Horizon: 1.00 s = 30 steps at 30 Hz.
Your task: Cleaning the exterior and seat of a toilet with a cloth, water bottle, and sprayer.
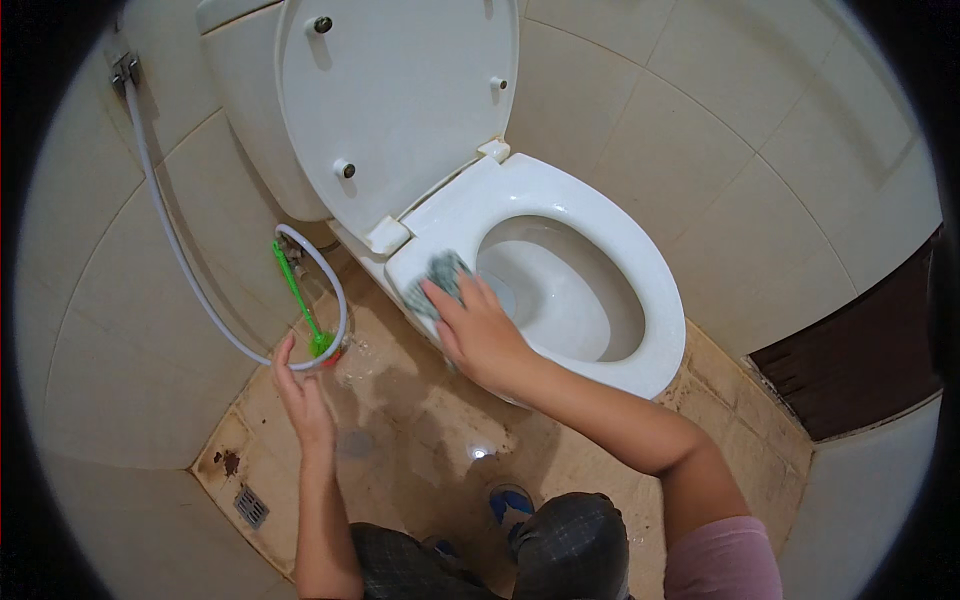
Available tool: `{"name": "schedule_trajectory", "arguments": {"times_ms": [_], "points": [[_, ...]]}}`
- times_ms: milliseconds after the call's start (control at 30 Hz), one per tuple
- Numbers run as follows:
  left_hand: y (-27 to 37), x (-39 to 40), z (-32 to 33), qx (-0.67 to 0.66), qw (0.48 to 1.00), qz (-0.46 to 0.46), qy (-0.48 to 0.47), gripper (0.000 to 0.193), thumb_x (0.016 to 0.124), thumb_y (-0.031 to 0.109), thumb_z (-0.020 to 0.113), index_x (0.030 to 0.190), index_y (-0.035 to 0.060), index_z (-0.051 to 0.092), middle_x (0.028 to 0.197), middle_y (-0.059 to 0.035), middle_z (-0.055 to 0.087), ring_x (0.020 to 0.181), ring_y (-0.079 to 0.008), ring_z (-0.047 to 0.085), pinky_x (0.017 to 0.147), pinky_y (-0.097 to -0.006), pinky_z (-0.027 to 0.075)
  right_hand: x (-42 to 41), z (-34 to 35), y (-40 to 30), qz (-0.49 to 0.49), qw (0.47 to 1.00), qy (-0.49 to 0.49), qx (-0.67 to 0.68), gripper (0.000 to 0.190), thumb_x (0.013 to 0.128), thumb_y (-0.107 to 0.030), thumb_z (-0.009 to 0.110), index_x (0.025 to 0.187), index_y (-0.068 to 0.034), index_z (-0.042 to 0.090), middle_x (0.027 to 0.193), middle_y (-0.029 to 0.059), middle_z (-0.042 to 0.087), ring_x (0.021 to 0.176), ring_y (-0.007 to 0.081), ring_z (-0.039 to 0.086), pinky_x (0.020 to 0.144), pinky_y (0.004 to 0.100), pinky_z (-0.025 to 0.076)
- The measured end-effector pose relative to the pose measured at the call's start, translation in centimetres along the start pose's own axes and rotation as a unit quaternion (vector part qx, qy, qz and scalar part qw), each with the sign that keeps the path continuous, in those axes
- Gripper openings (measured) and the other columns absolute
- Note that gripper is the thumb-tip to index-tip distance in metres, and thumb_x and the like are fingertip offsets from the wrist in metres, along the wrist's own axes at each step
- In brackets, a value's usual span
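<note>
My right hand [480, 326] presses a grey-green scrubbing pad or cloth [442, 277], blurred by motion, onto the left rear part of the white toilet seat [660, 315]. The seat lies down on the toilet bowl [555, 300], while the lid [405, 97] stands raised against the cistern [244, 112]. Away to the left, my left hand [304, 405] is held up with its fingers apart and nothing in it. Just beyond its fingertips hangs the loop of a pale grey hose [345, 300]. A green toilet brush [296, 289] stands behind that loop.
The hose runs up to a metal wall fitting [126, 71] at the upper left. Wet, stained floor tiles [420, 450] surround the toilet, with a floor drain [250, 506] at lower left. A dark brown panel [847, 352] is at the right. Below me are my sandalled feet [512, 506].
</note>
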State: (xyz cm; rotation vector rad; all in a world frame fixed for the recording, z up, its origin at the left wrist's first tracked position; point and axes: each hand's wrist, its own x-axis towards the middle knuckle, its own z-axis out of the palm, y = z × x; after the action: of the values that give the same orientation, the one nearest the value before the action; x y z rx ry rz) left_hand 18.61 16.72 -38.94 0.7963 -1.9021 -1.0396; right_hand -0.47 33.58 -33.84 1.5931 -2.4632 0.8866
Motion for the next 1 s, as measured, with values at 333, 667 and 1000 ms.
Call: {"name": "schedule_trajectory", "arguments": {"times_ms": [333, 667, 1000], "points": [[-21.6, -7.6, -9.5, 0.052, 0.902, -0.412, -0.118, 0.081, 0.074, -0.009, 0.039, 0.144, 0.0197, 0.008, 0.145, -0.0210, 0.019, 0.131, -0.0323, 0.028, 0.087, -0.0347, 0.041, 1.1, -0.6, 2.2, 0.099, 0.992, -0.023, 0.078, 0.048, 0.089, -0.021, 0.050, 0.132, -0.003, 0.037, 0.129, 0.0346, 0.033, 0.122, 0.0493, 0.030, 0.103, 0.0492, 0.027], [-23.6, -13.5, -0.3, -0.065, 0.921, -0.370, -0.101, 0.086, 0.066, 0.003, 0.075, 0.135, 0.0046, 0.022, 0.129, -0.0123, 0.041, 0.118, -0.0254, 0.043, 0.096, -0.0356, 0.038, 5.6, -0.9, 10.3, -0.076, 0.995, -0.056, -0.017, 0.055, 0.083, -0.006, 0.049, 0.136, -0.013, 0.035, 0.134, 0.0278, 0.034, 0.127, 0.0452, 0.027, 0.107, 0.0484, 0.024], [-12.7, -5.7, -0.8, -0.150, 0.948, -0.273, -0.065, 0.063, 0.076, 0.013, 0.069, 0.127, 0.0026, 0.033, 0.115, -0.0126, 0.049, 0.109, -0.0235, 0.048, 0.092, -0.0346, 0.039, 6.3, -4.6, 18.7, -0.008, 0.980, 0.048, -0.192, 0.051, 0.076, -0.008, 0.053, 0.126, -0.013, 0.049, 0.127, 0.0220, 0.045, 0.121, 0.0392, 0.037, 0.101, 0.0469, 0.031]]}}
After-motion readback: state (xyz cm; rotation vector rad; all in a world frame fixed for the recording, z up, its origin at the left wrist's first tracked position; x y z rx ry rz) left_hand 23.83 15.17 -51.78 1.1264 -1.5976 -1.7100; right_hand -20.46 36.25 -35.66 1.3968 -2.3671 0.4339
